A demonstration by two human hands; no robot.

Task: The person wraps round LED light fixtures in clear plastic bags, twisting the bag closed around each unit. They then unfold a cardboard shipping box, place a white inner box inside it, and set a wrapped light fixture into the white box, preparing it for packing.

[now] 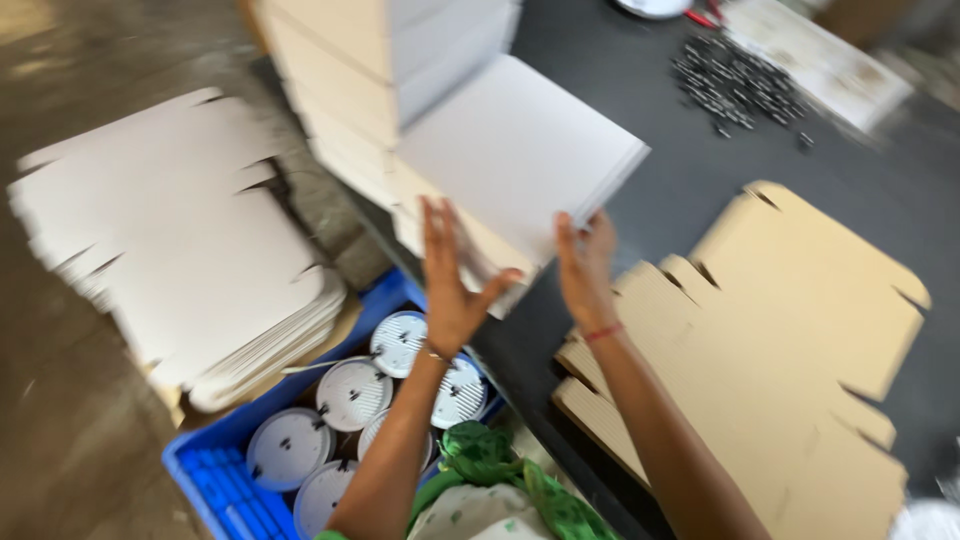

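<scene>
A flat white box (515,150) is held up over the dark table edge. My right hand (583,265) grips its lower right corner. My left hand (450,275) is spread with the palm against the box's lower left side, fingers apart. Behind the box rises a tall stack of closed white boxes (350,90). A red thread band circles my right wrist.
A flat brown cardboard blank (800,330) lies on the dark table (680,190) at right. Small dark parts (735,85) are heaped at the back. A blue crate (230,460) with several round white discs (350,395) stands below. White flat blanks (180,240) are piled on the floor at left.
</scene>
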